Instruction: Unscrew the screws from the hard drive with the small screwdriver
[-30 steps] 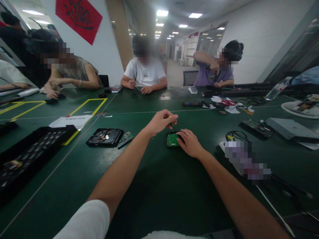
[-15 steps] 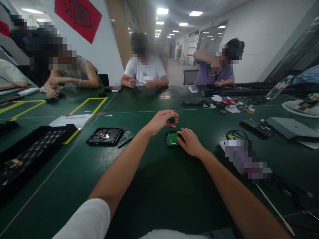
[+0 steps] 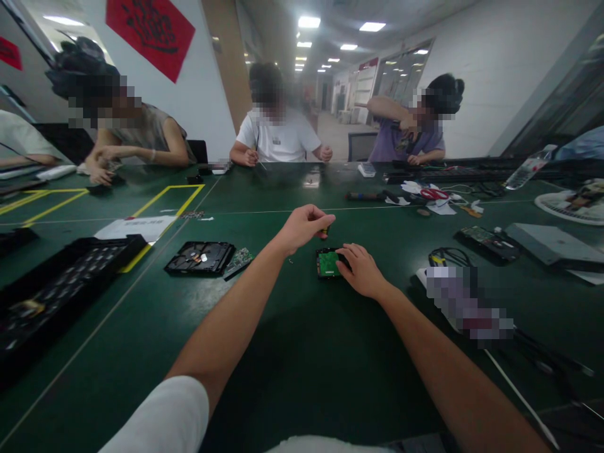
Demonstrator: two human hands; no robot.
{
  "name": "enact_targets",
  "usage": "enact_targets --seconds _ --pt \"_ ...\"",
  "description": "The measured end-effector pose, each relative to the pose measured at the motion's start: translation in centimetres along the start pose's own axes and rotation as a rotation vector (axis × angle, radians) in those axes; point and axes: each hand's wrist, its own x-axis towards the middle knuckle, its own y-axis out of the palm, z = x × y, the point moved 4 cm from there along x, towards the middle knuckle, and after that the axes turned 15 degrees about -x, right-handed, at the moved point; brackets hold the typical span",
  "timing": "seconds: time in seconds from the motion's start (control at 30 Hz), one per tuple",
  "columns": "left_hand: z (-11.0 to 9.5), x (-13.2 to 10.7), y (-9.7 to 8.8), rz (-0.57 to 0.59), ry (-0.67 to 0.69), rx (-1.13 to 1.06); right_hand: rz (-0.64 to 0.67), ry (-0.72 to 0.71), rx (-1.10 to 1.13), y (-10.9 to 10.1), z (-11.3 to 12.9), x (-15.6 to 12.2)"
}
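A hard drive (image 3: 327, 263) lies on the green table with its green circuit board facing up. My right hand (image 3: 362, 270) grips its right side, fingers bent over the edge and thumb on the board. Above and just behind the drive, my left hand (image 3: 306, 228) pinches a small yellow-and-black screwdriver (image 3: 325, 232); the fingers hide most of it, and I cannot make out whether its tip touches the drive. Left of my left forearm lie an opened black drive casing (image 3: 199, 258) and a loose circuit board (image 3: 240, 262).
A long black tray (image 3: 66, 286) stands at the left. To the right are another hard drive (image 3: 486, 243), a grey metal box (image 3: 557, 244) and a cable bundle (image 3: 448, 257). A water bottle (image 3: 529, 168) and red-handled scissors (image 3: 434, 194) lie farther back. Several people sit across the table.
My left hand has turned and its fingers have closed more tightly round the screwdriver, which now sits slightly lower. My right hand and the drive have stayed put.
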Motion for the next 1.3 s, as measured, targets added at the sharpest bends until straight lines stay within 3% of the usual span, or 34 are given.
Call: enact_targets --seconds 0.27,0.5,0.8,1.0,1.3 --pt "-0.81 -0.44 0.96 0.178 0.032 -0.078 -0.006 -0.007 0.009 0.04 -0.07 -0.07" --pt "-0.38 -0.11 0.84 0.117 -0.069 -0.187 -0.003 -0.009 0.010 0.09 -0.13 -0.02" --pt "-0.75 -0.14 0.26 0.030 0.050 0.033 -0.021 -0.001 0.015 0.02 -0.04 -0.03" --pt "-0.88 -0.19 0.44 0.088 0.075 0.057 -0.023 -0.007 0.031 0.33 -0.26 -0.04" --pt "-0.45 -0.04 0.58 0.074 -0.040 -0.080 -0.002 -0.043 0.024 0.66 -0.52 0.07"
